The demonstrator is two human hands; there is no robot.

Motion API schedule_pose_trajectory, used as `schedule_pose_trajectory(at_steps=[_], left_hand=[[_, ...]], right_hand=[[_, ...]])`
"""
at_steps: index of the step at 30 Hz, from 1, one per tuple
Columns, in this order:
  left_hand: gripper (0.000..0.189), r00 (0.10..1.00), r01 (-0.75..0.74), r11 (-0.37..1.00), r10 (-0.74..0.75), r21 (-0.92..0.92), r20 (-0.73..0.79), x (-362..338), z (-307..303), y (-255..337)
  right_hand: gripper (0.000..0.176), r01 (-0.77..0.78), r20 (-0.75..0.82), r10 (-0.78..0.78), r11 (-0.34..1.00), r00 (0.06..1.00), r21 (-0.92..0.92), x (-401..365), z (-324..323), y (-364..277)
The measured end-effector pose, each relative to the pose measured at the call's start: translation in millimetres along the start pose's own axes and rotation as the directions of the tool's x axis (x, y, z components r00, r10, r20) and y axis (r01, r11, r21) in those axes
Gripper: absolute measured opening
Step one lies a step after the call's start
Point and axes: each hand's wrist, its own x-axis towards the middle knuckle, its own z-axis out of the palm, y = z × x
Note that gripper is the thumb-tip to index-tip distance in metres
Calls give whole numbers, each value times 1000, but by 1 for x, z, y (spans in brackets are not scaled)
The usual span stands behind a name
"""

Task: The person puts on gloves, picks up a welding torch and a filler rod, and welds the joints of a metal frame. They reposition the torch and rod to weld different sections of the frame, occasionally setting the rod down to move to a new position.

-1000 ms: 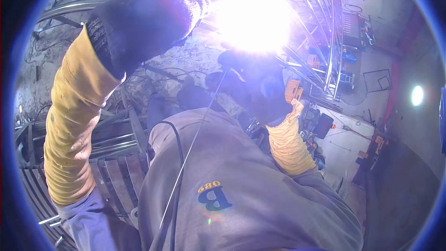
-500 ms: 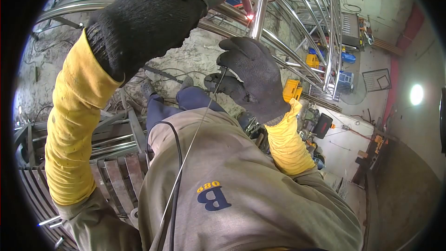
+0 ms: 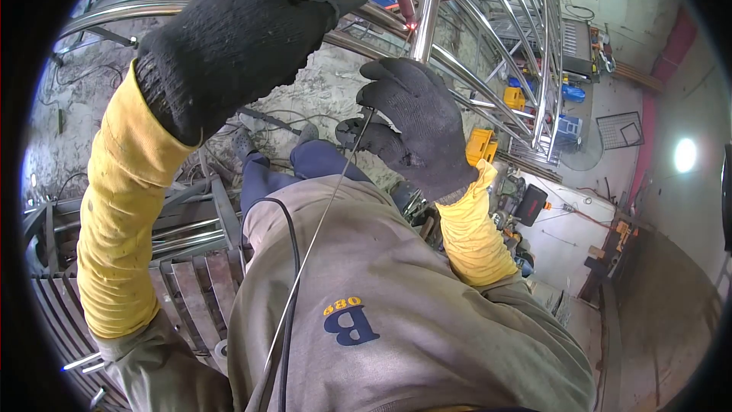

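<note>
My left hand [image 3: 236,42], in a black knit glove, grips a TIG torch [image 3: 405,4]. The torch's pinkish nozzle points down at a polished metal tube [image 3: 428,19], with a small red glow at its tip. Below the tube's near end, my right hand [image 3: 423,118], gloved too, has its fingers curled around a thin welding rod [image 3: 320,225]. From the gap between thumb and fingers this rod runs down across my shirt. The right fingertips overlap the tube in this view. A black cable [image 3: 294,259] hangs beside the rod.
Polished railings [image 3: 545,53] stand at upper right, and curved tubes [image 3: 130,11] lie at upper left. Metal slats [image 3: 191,290] are at lower left. Loose cables cross the dusty floor [image 3: 293,103]. A yellow box [image 3: 480,145] sits beyond my right wrist, near assorted tools.
The glow at the torch tip has become smaller and dimmer. Both hands stay nearly in place, with only a slight shift of the left wrist and sleeve.
</note>
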Motion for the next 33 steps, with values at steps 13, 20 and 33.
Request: schedule_pose_trajectory(at_steps=[13, 20, 33], left_hand=[[44, 923, -194, 972, 226, 129, -313, 19, 34, -60], [53, 959, -174, 985, 171, 5, -225, 17, 33, -52], [51, 972, -112, 993, 103, -27, -212, 18, 35, -52]], right_hand=[[47, -493, 236, 433, 777, 870, 391, -21, 7, 1], [41, 10, 30, -9, 999, 999, -31, 0, 0, 4], [41, -16, 75, 19, 999, 997, -32, -4, -2, 4]])
